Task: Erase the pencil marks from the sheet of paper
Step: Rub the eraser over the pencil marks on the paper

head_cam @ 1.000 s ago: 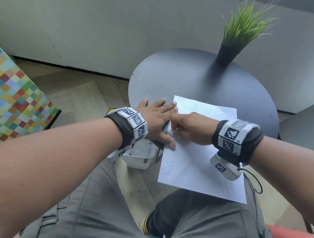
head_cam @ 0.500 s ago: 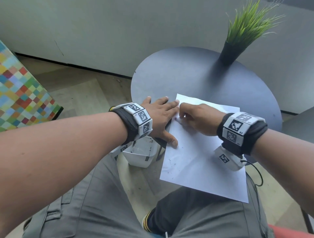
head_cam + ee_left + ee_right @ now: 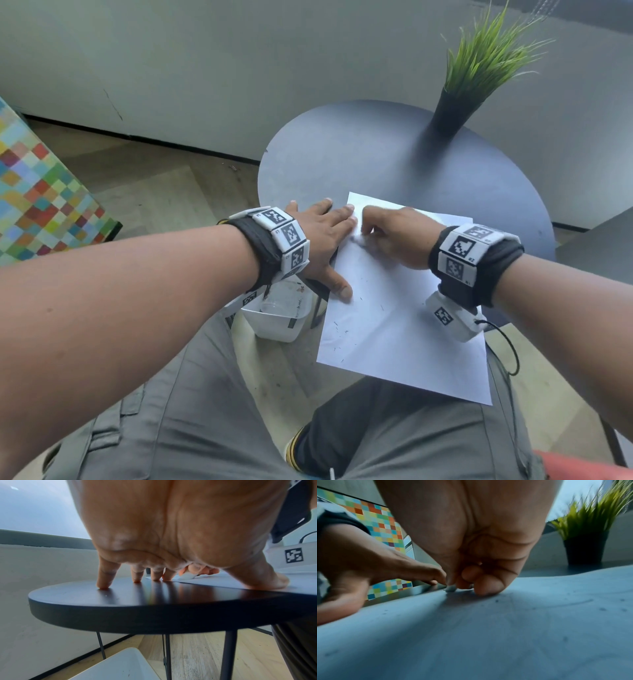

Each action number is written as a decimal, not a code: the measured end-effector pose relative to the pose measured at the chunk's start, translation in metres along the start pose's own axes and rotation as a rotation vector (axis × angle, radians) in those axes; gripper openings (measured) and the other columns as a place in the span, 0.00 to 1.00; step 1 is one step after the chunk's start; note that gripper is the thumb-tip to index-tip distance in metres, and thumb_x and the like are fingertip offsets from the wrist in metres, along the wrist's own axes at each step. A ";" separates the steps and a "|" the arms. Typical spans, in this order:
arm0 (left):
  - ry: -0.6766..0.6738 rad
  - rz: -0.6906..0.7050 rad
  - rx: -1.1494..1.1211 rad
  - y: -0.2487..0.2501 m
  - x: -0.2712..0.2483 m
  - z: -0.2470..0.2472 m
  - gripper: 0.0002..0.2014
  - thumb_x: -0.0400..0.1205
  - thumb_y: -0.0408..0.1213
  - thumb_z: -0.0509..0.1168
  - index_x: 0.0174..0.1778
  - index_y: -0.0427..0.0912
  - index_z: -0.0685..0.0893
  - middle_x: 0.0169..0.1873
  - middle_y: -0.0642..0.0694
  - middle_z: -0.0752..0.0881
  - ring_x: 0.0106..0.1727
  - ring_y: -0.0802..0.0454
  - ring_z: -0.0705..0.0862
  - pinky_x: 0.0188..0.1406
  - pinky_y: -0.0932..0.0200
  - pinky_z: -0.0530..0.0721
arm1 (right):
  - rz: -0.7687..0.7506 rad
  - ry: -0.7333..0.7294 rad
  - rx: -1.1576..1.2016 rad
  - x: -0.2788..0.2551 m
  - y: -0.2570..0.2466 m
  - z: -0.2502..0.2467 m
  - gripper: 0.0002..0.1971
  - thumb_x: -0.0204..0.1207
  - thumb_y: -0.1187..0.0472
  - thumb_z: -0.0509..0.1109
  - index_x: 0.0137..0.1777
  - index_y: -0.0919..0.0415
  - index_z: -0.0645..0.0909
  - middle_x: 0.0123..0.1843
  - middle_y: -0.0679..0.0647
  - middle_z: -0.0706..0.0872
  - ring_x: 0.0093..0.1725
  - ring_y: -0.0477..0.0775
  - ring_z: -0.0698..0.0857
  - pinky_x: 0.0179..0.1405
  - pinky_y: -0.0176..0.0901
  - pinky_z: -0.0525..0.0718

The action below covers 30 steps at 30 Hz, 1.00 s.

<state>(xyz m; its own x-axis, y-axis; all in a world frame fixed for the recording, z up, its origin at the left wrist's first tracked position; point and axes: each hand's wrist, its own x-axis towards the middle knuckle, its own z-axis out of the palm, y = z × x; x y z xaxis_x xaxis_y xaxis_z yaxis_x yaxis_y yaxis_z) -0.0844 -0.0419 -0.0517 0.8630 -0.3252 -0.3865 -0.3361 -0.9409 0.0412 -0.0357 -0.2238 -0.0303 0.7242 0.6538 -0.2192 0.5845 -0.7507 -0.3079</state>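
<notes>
Paper (image 3: 404, 329): white sheet on the near part of the table (image 3: 376, 161), its near end hanging past the table edge over the person's lap. Faint pencil lines near the far end; small dark specks scattered over the near half. No legible writing.

Left hand (image 3: 320, 236): laid flat, fingers (image 3: 103, 580) straight and spread, tips on the table at the sheet's left edge; thumb pressing the sheet's left margin.

Right hand (image 3: 394, 236): fingers curled together and clamped on an eraser (image 3: 187, 576), a small white piece pressed against the sheet near its far left corner, just beside the left index tip. Slightly blurred.

Wristbands (image 3: 474, 253): black straps carrying white blocks printed with black square marker codes, one on each wrist; small digits beside the codes, too small to read with certainty.

Plant (image 3: 479, 68): green grass-like tuft in a black pot at the far right of the table, well apart from the sheet.

Bin (image 3: 277, 318): white, on the floor below the left wrist.

Checked panel (image 3: 37, 195): many-coloured squares, at left.
</notes>
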 end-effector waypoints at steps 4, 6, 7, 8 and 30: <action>-0.039 -0.010 -0.023 0.002 -0.003 -0.004 0.67 0.60 0.83 0.61 0.87 0.48 0.43 0.87 0.54 0.40 0.87 0.44 0.41 0.75 0.23 0.60 | -0.120 -0.158 -0.081 -0.015 -0.012 0.008 0.08 0.82 0.50 0.61 0.51 0.54 0.76 0.38 0.49 0.79 0.41 0.58 0.78 0.39 0.45 0.74; -0.045 -0.009 -0.018 0.004 -0.002 -0.006 0.67 0.60 0.83 0.62 0.87 0.48 0.43 0.87 0.53 0.40 0.87 0.44 0.41 0.75 0.23 0.60 | -0.138 -0.221 -0.061 -0.020 -0.015 0.009 0.09 0.80 0.51 0.61 0.53 0.55 0.77 0.40 0.48 0.80 0.43 0.57 0.78 0.41 0.45 0.74; -0.044 -0.008 -0.007 0.004 -0.002 -0.007 0.67 0.60 0.83 0.61 0.87 0.47 0.43 0.87 0.53 0.40 0.87 0.44 0.41 0.75 0.23 0.61 | -0.075 -0.152 -0.036 -0.016 -0.009 0.007 0.09 0.80 0.49 0.62 0.52 0.54 0.77 0.39 0.46 0.79 0.42 0.56 0.78 0.41 0.43 0.73; -0.038 -0.007 0.007 0.004 -0.001 -0.007 0.67 0.60 0.84 0.61 0.87 0.47 0.43 0.87 0.53 0.40 0.87 0.44 0.42 0.74 0.23 0.63 | 0.008 -0.059 -0.003 -0.013 -0.002 0.004 0.10 0.81 0.47 0.63 0.50 0.52 0.76 0.37 0.45 0.79 0.42 0.56 0.79 0.40 0.43 0.71; -0.027 0.008 0.012 -0.001 0.003 -0.001 0.66 0.56 0.86 0.59 0.85 0.58 0.42 0.86 0.54 0.42 0.86 0.43 0.43 0.70 0.22 0.66 | -0.024 -0.057 -0.014 -0.018 -0.013 0.017 0.09 0.82 0.48 0.62 0.55 0.51 0.77 0.43 0.49 0.84 0.44 0.58 0.82 0.42 0.44 0.76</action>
<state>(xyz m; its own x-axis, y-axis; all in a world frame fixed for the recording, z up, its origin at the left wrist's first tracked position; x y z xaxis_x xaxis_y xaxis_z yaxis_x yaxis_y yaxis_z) -0.0807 -0.0419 -0.0516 0.8500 -0.3297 -0.4108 -0.3474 -0.9371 0.0334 -0.0622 -0.2246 -0.0380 0.6885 0.6755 -0.2641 0.6066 -0.7359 -0.3007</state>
